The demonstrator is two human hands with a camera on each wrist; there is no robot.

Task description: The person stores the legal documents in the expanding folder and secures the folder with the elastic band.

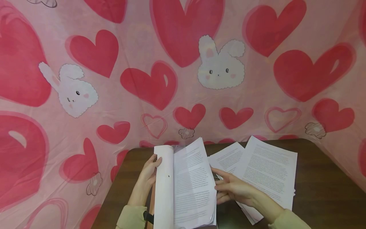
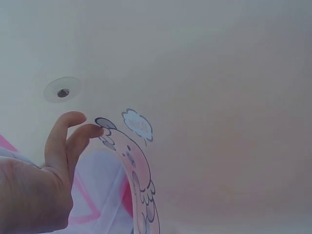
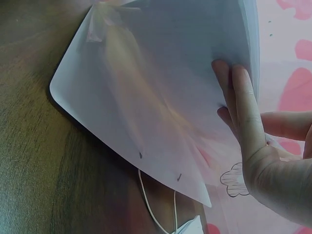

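A folder with a white front flap (image 1: 164, 190) stands tilted over the table, its flap folded back at the left. Printed sheets (image 1: 193, 181) lie inside. My left hand (image 1: 149, 173) grips the folder's left side, thumb in front. In the left wrist view, fingertips of the left hand (image 2: 61, 146) hold the edge of a curved cover (image 2: 139, 170) with a pink cartoon animal. My right hand (image 1: 234, 189) touches the sheets' right edge with extended fingers. In the right wrist view, fingers (image 3: 248, 112) lie against a smooth pale surface (image 3: 170, 87).
Loose printed sheets (image 1: 268, 168) overlap another sheet (image 1: 227, 156) on the dark wooden table (image 1: 317, 187), right of the folder. A white cord (image 3: 148, 204) hangs by the pale surface. A pink heart-patterned cloth (image 1: 137, 95) stands behind the table.
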